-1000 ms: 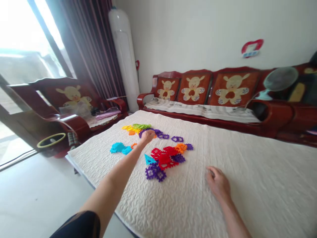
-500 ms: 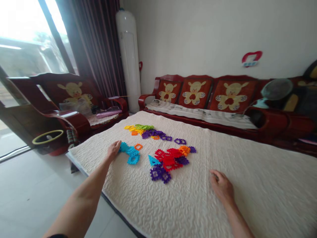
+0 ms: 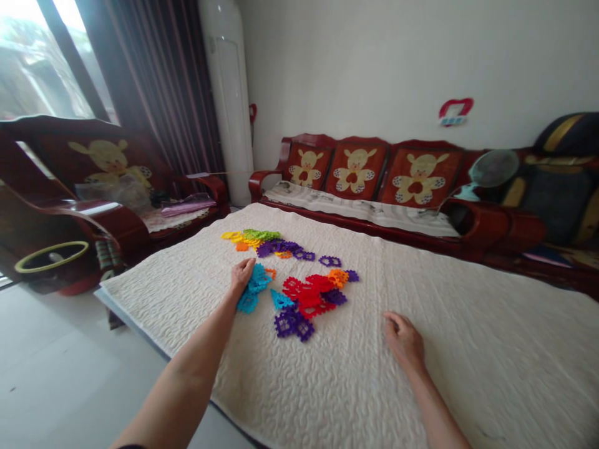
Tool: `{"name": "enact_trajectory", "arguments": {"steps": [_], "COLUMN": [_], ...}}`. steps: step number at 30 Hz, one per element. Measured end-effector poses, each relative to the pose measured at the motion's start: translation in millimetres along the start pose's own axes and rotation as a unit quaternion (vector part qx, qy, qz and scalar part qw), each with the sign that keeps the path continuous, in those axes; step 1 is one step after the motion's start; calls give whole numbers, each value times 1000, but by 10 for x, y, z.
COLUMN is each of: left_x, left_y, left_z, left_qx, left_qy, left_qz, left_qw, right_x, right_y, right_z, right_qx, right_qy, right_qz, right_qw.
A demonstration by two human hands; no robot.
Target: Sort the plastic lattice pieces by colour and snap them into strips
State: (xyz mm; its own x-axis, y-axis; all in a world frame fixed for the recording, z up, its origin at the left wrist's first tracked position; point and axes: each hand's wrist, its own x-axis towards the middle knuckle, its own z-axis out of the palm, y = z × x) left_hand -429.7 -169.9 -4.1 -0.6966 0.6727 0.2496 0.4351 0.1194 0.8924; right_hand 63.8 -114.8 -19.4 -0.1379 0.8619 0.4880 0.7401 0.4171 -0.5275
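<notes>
My left hand (image 3: 242,277) lies on a cluster of cyan interlocking plastic pieces (image 3: 249,293), its fingers over them; whether it grips any is hidden. To the right are a cyan triangular piece (image 3: 281,301), red pieces (image 3: 309,293) and purple pieces (image 3: 290,324). Small orange pieces (image 3: 337,277) lie at the red group's far edge. Yellow and green pieces (image 3: 253,237) and more purple ones (image 3: 281,248) form a band farther back. My right hand (image 3: 405,342) rests empty on the white quilted mat (image 3: 337,386), well right of the pieces.
A red wooden sofa (image 3: 360,168) with bear-print cushions runs behind the mat, and a matching armchair (image 3: 107,187) stands at left. A tower air conditioner (image 3: 227,93) stands between them. The mat's near-left edge drops to a tiled floor (image 3: 56,374).
My left hand has moved right from beside the cyan pieces onto them, and those pieces have shifted. The view has swung slightly. My right hand stays on the mat.
</notes>
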Motion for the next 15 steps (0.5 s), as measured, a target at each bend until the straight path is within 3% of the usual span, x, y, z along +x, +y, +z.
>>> {"name": "enact_trajectory", "arguments": {"steps": [7,15], "left_x": [-147,-272], "left_y": [310,641], "left_z": [598,1014], "left_qx": [-43,-4], "left_qy": [-23,-75], "left_qz": [11,25], "left_qw": [999,997], "right_x": [4,-1], "right_y": [-35,-76], "right_z": [-37,-80], "right_qx": [5,24], "right_qy": [-2,-4], "right_qz": [17,39], "right_qw": [1000,999]}}
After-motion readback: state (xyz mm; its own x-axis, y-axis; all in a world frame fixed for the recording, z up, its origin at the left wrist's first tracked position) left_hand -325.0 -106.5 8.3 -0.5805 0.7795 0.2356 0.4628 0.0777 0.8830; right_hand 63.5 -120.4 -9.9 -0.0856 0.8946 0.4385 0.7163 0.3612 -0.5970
